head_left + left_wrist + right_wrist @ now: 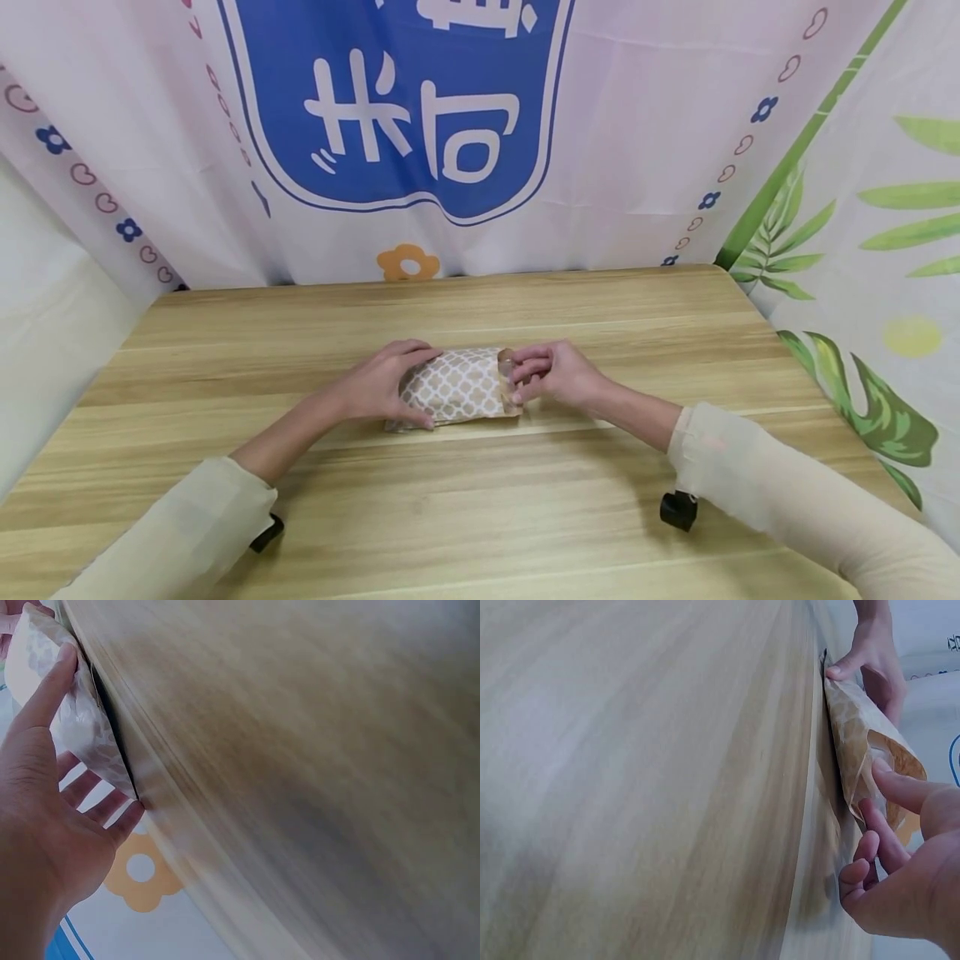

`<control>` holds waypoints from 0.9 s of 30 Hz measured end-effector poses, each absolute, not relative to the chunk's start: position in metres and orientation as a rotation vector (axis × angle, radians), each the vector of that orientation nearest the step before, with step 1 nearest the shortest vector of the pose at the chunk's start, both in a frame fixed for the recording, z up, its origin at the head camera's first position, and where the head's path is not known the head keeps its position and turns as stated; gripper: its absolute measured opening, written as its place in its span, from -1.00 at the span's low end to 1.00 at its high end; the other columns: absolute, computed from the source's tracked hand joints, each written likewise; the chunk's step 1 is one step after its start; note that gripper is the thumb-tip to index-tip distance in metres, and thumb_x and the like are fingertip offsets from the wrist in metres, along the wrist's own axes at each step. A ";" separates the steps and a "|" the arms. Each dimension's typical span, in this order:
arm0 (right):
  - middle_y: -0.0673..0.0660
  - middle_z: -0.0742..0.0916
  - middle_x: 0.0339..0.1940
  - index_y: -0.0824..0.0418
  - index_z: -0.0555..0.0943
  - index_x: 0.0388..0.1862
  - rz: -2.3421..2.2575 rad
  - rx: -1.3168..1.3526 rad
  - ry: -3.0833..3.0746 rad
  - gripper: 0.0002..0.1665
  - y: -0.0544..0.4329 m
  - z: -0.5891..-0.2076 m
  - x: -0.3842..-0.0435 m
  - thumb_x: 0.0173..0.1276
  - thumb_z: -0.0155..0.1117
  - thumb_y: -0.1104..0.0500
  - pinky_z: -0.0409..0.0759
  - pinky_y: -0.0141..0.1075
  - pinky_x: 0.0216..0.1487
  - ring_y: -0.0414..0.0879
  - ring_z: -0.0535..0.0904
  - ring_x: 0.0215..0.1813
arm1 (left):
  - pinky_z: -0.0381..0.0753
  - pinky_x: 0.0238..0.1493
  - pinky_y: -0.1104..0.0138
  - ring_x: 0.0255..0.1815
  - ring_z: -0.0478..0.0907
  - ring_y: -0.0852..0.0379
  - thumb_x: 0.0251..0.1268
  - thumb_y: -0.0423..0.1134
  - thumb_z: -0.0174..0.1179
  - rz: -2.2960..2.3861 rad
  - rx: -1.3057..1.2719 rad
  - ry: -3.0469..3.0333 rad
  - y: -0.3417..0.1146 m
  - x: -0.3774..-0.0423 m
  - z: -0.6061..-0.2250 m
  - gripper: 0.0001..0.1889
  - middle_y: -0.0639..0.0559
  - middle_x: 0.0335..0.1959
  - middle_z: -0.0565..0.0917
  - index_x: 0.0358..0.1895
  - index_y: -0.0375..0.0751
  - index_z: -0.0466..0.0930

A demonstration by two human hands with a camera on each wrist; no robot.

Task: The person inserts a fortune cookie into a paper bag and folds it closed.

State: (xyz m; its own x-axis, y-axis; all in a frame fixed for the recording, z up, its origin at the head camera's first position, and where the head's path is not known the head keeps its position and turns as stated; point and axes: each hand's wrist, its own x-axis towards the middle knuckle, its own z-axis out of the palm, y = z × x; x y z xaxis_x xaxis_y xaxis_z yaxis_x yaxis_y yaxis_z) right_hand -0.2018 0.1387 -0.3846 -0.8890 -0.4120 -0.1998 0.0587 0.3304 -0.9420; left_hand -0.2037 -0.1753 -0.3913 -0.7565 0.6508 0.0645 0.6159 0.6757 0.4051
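Note:
A brown paper bag [457,385] with a white lattice print lies on the table, its open end facing right. My left hand [384,385] grips the closed left end, thumb along the near side and fingers around the far side. In the left wrist view the bag [86,731] bulges beneath the thumb. At the mouth, my right hand [558,375] pinches a piece of clear plastic [881,757] between thumb and index finger. The other fingers of that hand curl loosely below. Whatever else sits inside the bag is hidden.
The wood-grain table [450,517] stretches around the bag. A printed cloth [622,150] hangs behind its far edge, and a leaf-patterned cloth [847,275] hangs at the right. Dark wrist devices [678,510] hang under the sleeves.

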 end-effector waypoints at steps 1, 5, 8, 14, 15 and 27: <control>0.20 0.84 -0.11 0.51 0.47 0.37 -1.594 -0.302 2.193 -0.21 0.138 -0.384 -0.201 0.16 0.57 0.45 0.65 -0.42 -0.04 -0.12 0.70 -0.04 | 0.41 0.41 -0.21 0.45 0.37 -0.31 -0.09 0.22 0.62 0.627 1.057 2.798 -0.175 -0.204 -0.391 0.11 -0.30 0.45 0.44 0.50 -0.35 0.38; 0.20 0.84 -0.09 0.51 0.48 0.35 -1.640 -0.303 2.190 -0.22 0.137 -0.384 -0.199 0.14 0.57 0.48 0.62 -0.43 -0.12 -0.16 0.65 -0.15 | 0.42 0.41 -0.20 0.45 0.37 -0.31 -0.09 0.22 0.62 0.628 1.056 2.798 -0.175 -0.203 -0.392 0.11 -0.30 0.44 0.44 0.50 -0.35 0.38; 0.22 0.83 -0.06 0.49 0.50 0.33 -1.668 -0.310 2.187 -0.22 0.136 -0.385 -0.199 0.11 0.57 0.51 0.60 -0.44 -0.16 -0.17 0.62 -0.20 | 0.42 0.41 -0.20 0.45 0.38 -0.31 -0.09 0.21 0.62 0.630 1.060 2.800 -0.175 -0.203 -0.392 0.11 -0.30 0.44 0.44 0.49 -0.36 0.38; 0.24 0.82 -0.05 0.50 0.51 0.30 -1.727 -0.333 2.151 -0.23 0.132 -0.389 -0.201 0.07 0.54 0.57 0.58 -0.46 -0.23 -0.18 0.61 -0.24 | 0.42 0.41 -0.19 0.44 0.38 -0.31 -0.10 0.21 0.63 0.635 1.062 2.804 -0.175 -0.204 -0.392 0.11 -0.30 0.43 0.45 0.49 -0.36 0.38; 0.25 0.82 -0.04 0.51 0.51 0.30 -1.734 -0.337 2.145 -0.23 0.132 -0.389 -0.201 0.07 0.54 0.58 0.59 -0.46 -0.23 -0.18 0.61 -0.24 | 0.42 0.41 -0.19 0.44 0.38 -0.31 -0.11 0.21 0.63 0.636 1.062 2.804 -0.175 -0.204 -0.392 0.11 -0.31 0.43 0.45 0.49 -0.37 0.39; 0.32 0.79 0.02 0.52 0.50 0.29 -1.736 -0.383 2.143 -0.27 0.126 -0.394 -0.203 0.10 0.51 0.58 0.58 -0.47 -0.27 -0.19 0.61 -0.27 | 0.45 0.39 -0.19 0.40 0.42 -0.32 -0.11 0.18 0.64 0.616 1.093 2.833 -0.175 -0.205 -0.393 0.10 -0.33 0.39 0.48 0.45 -0.41 0.41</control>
State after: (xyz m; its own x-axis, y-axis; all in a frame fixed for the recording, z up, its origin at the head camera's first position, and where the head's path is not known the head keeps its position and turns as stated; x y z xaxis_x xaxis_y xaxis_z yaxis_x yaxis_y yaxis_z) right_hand -0.2025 0.1262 -0.3937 -0.9002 -0.4231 -0.1030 0.0130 0.2102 -0.9776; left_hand -0.2050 -0.1751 -0.3935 -0.7504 0.6532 0.1011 0.6361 0.6723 0.3787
